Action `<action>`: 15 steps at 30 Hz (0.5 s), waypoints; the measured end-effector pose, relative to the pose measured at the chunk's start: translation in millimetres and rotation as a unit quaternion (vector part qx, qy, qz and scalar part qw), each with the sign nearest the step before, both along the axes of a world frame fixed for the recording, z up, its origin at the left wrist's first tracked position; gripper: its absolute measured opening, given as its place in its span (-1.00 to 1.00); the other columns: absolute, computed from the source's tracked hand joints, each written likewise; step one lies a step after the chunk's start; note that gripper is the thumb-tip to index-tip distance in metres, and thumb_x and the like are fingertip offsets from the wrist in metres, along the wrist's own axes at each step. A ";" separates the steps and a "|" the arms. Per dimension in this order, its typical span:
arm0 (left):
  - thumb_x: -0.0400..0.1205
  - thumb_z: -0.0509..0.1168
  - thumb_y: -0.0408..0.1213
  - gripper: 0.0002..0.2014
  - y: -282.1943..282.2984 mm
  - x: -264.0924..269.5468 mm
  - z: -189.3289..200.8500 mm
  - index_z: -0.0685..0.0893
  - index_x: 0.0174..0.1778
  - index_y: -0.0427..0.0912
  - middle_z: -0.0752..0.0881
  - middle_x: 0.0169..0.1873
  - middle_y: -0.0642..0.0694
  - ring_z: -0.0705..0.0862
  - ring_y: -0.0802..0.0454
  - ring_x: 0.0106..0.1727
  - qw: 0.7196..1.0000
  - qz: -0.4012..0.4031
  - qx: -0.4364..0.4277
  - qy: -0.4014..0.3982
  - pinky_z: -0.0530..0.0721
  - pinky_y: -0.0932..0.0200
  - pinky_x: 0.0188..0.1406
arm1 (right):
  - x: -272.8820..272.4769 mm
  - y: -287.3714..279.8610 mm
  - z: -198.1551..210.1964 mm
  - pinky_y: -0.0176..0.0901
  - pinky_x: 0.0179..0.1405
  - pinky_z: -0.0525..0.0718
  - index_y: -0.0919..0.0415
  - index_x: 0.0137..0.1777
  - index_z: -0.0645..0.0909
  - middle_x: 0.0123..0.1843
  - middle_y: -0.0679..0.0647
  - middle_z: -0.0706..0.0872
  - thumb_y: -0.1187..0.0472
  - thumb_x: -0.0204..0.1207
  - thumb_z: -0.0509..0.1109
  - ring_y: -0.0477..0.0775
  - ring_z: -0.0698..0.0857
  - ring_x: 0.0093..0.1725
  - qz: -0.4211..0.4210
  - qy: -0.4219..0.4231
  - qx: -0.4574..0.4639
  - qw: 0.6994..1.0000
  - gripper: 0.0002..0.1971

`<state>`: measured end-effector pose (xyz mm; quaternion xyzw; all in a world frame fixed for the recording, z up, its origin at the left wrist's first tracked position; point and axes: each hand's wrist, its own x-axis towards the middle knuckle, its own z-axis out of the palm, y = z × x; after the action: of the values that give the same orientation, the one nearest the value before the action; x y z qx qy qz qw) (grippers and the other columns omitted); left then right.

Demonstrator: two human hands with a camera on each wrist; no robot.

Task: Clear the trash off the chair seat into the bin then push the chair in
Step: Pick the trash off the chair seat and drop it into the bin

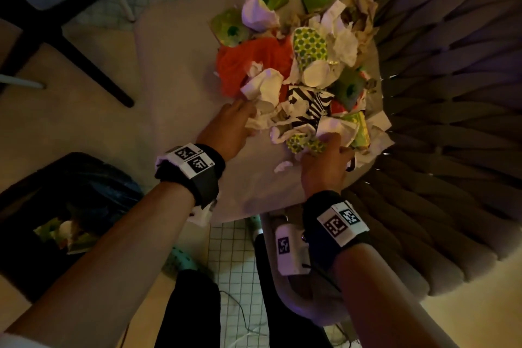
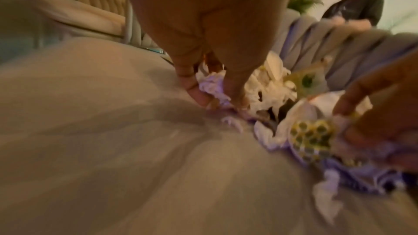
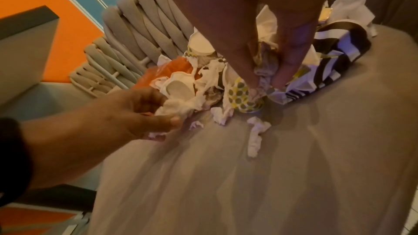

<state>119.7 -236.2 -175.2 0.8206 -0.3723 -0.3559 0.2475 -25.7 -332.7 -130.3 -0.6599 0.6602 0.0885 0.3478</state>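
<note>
A heap of trash (image 1: 296, 65) covers the far half of the beige chair seat (image 1: 180, 93): crumpled white tissues, green packets, an orange bag, dotted and zebra-striped wrappers. My left hand (image 1: 248, 116) reaches into the heap's near left edge, and its fingers (image 2: 192, 94) pinch a crumpled white tissue (image 3: 176, 108). My right hand (image 1: 330, 144) is at the near right edge, where its thumb and fingers (image 3: 287, 67) curl round a wad of tissue (image 3: 264, 76) beside a dotted wrapper (image 3: 239, 96). The black-lined bin (image 1: 93, 178) stands on the floor at lower left with some trash inside.
The chair's woven grey back (image 1: 452, 65) curves round the right side. A loose tissue scrap (image 1: 282, 166) lies on the seat's near part. Black furniture legs (image 1: 70, 37) stand at upper left. My own legs are below, on tiled floor. Another person (image 2: 355, 8) is beyond the chair.
</note>
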 end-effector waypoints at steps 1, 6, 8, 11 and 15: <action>0.55 0.38 -0.41 -0.53 0.2 0.9 5.2 0.42 0.35 -0.16 0.58 0.22 -0.23 0.56 -0.13 0.18 0.999 0.029 -0.012 0.035 0.49 0.09 0.10 | 0.4 -2.8 0.2 0.02 0.15 0.55 0.22 0.33 0.44 0.43 0.32 0.34 0.31 0.53 0.35 0.42 0.54 0.26 0.010 0.006 -0.002 1.000 -0.63; 0.48 0.48 -0.38 0.10 -1.6 9.9 30.9 -0.27 0.60 0.19 0.60 0.37 -0.26 0.67 -0.15 0.24 0.982 0.106 -0.060 0.147 0.59 0.11 0.11 | 2.6 -15.0 0.6 -0.13 -0.03 0.41 0.25 0.15 0.56 0.34 0.31 0.47 0.30 0.53 0.33 0.37 0.56 0.22 0.053 0.015 -0.033 0.998 -0.80; 0.47 0.50 -0.32 0.17 -7.2 18.3 33.7 -0.39 0.59 0.08 0.53 0.42 -0.37 0.66 -0.25 0.21 0.985 0.120 -0.044 0.113 0.52 0.22 0.00 | 2.1 -18.1 -1.0 -0.11 -0.05 0.43 0.19 0.10 0.57 0.31 0.29 0.52 0.29 0.55 0.32 0.37 0.60 0.19 0.065 0.022 -0.041 0.997 -0.85; 0.48 0.49 -0.32 0.11 -18.0 31.6 24.1 -0.29 0.63 0.03 0.47 0.51 -0.26 0.59 -0.17 0.35 0.985 0.138 -0.019 0.106 0.52 0.17 0.21 | -1.0 -19.2 -5.0 -0.18 -0.07 0.39 0.15 0.10 0.59 0.31 0.27 0.54 0.27 0.57 0.31 0.34 0.62 0.18 0.075 0.038 -0.046 0.995 -0.85; 0.50 0.44 -0.32 -0.39 -19.5 40.9 11.1 0.41 0.47 -0.11 0.63 0.35 -0.22 0.60 -0.19 0.35 0.985 0.159 -0.019 0.063 0.55 -0.03 0.34 | -2.2 -19.1 -7.0 -0.21 -0.11 0.41 0.15 -0.04 0.69 0.21 0.27 0.65 0.25 0.55 0.34 0.26 0.67 0.07 0.088 0.033 -0.049 0.994 -0.90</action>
<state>160.7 -255.6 -164.1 0.8404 -0.2273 -0.3562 0.3394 -27.9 -351.8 -137.3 -0.7284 0.6142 0.1082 0.2837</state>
